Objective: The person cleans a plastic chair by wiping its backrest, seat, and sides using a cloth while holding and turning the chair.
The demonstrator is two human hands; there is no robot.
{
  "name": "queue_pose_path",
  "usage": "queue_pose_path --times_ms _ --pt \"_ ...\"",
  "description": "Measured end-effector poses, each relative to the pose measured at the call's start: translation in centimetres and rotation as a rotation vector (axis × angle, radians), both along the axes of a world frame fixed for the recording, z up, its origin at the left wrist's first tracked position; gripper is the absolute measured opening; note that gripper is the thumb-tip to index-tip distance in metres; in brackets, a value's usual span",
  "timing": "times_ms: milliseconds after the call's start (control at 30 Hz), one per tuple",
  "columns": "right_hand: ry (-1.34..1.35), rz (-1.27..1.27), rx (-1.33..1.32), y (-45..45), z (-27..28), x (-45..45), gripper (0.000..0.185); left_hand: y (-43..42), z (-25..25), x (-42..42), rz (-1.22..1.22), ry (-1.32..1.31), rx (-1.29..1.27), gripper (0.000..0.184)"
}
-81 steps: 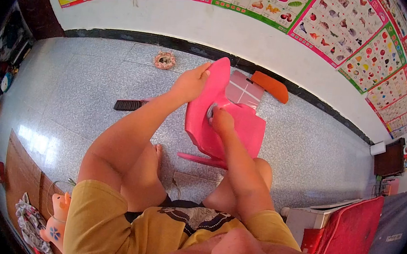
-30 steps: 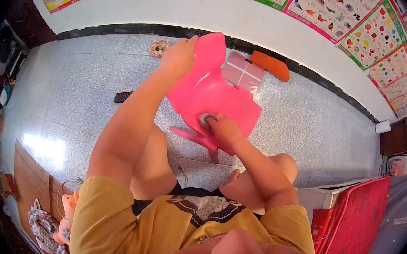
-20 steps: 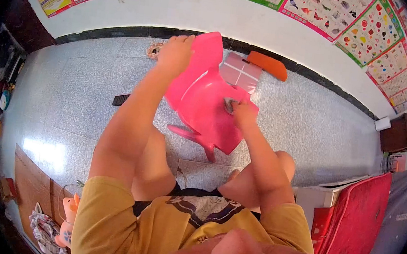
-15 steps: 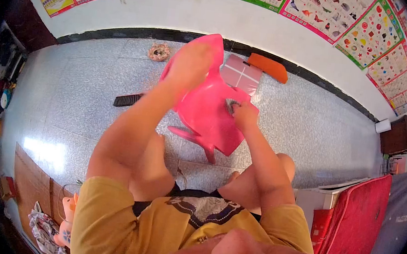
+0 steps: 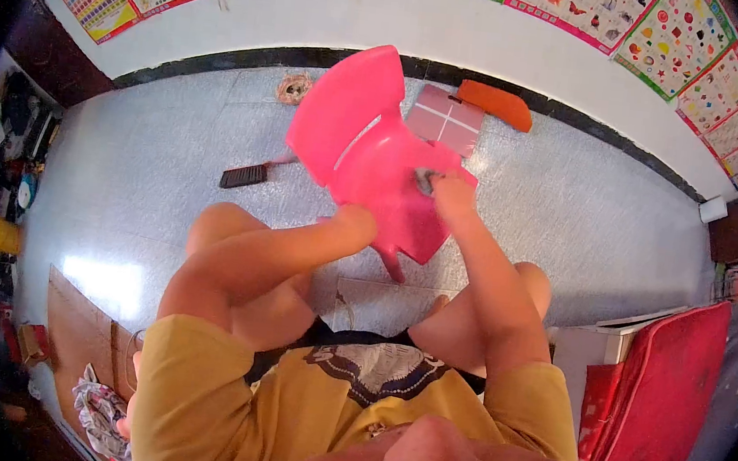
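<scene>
A pink plastic chair (image 5: 394,157) stands tilted on the floor before me, its backrest toward the upper left. My left hand (image 5: 357,227) is at the chair's near left edge, blurred, with its fingers hidden against or beneath the seat. On the right part of the seat, my right hand (image 5: 452,197) is closed on a small grey cloth (image 5: 425,181), pressed to the pink surface.
A black-bristled brush (image 5: 244,176) lies left of the chair. Near the wall are a roll of tape (image 5: 295,89), a pink scale-like square panel (image 5: 444,120) and an orange piece (image 5: 495,105). A red padded item (image 5: 670,384) stands at right, brown board (image 5: 80,327) at left.
My left hand has left the top of the backrest and come down to the near left edge of the seat. My right hand with the cloth has shifted only slightly.
</scene>
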State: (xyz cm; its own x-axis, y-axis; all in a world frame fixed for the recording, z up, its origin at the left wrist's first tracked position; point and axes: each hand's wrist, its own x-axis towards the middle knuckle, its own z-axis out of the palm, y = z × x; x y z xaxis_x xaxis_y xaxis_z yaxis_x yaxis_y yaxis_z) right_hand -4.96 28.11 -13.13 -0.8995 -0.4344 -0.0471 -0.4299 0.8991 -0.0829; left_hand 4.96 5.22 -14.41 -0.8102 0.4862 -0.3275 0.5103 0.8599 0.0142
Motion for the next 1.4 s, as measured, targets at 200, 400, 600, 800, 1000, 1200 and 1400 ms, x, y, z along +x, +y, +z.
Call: queue_pose_path --times_ms 200,400,600,800,1000,1200,1400 --pt "-0.057 -0.009 -0.022 -1.4 -0.2 1.6 0.025 1.8 -1.9 0.7 0.036 0.005 -0.1 0.031" --pt "-0.216 0.271 -0.148 -3.4 -0.3 5.6 0.029 3.5 -2.4 2.2 0.218 0.031 -0.065 0.058" --pt "-0.113 0.002 -0.084 0.1 -0.8 0.8 0.032 5.1 -1.5 3.7 0.489 0.031 0.016 0.079" --pt "0.017 -0.084 -0.111 1.5 -1.7 -0.6 0.032 5.9 -0.8 1.6 0.414 -0.13 -0.14 0.075" --pt "-0.189 0.133 -0.132 -3.3 -1.0 4.9 0.028 6.1 0.1 1.1 0.426 -0.203 -0.071 0.077" --pt "-0.186 0.201 -0.064 -2.6 -0.1 3.6 0.034 6.2 -1.4 0.5 0.463 -0.208 -0.027 0.079" --pt "-0.026 -0.118 -0.017 1.4 -0.3 -1.5 0.037 6.0 -1.9 0.5 0.463 -0.201 -0.011 0.076"
